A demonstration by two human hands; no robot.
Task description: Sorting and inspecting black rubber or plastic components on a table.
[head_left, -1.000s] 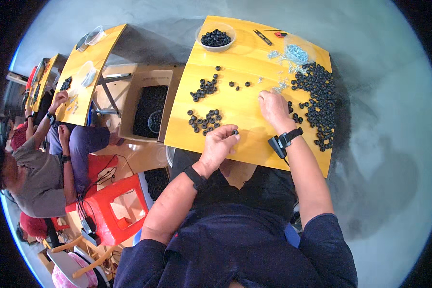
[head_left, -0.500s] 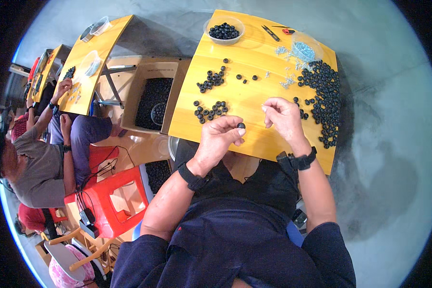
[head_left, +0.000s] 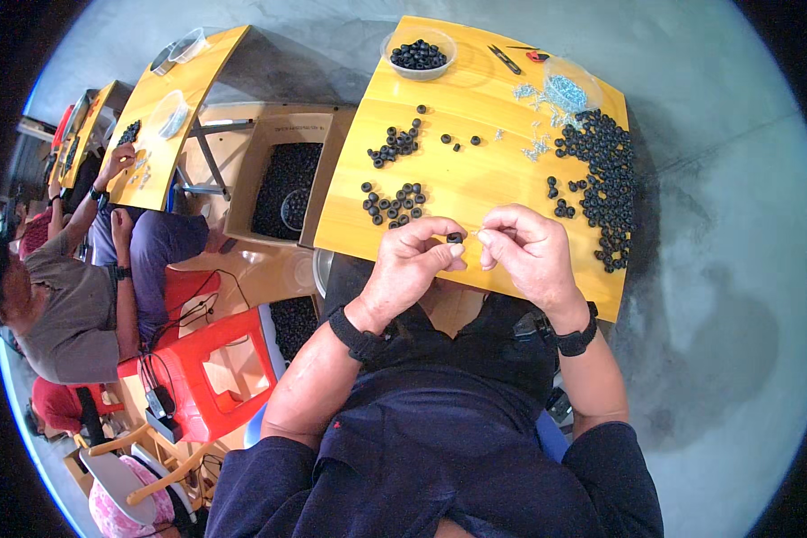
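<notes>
Between thumb and index finger, my left hand (head_left: 406,269) pinches a small round black bead-like piece (head_left: 455,238) with a hole in it. Close beside it on the right, my right hand (head_left: 536,260) has thumb and index finger pressed together at the piece's side; whatever they grip is too small to name. Both hands are over the near edge of the yellow table (head_left: 475,184). To the left of them lie loose clusters of the same black pieces (head_left: 393,208). A large spread of black pieces (head_left: 605,170) covers the table's right side.
A clear tub of black pieces (head_left: 419,56) stands at the far left; a tub of small bluish-silver parts (head_left: 567,92) at the far right. Thread snips (head_left: 505,60) lie between. On the left are a cardboard box (head_left: 329,175), a red stool (head_left: 184,394) and a co-worker (head_left: 72,314).
My right hand has moved left and down, bringing its fingertips up to the black piece. My left hand holds nearly still, with the piece slightly turned so its hole shows.
</notes>
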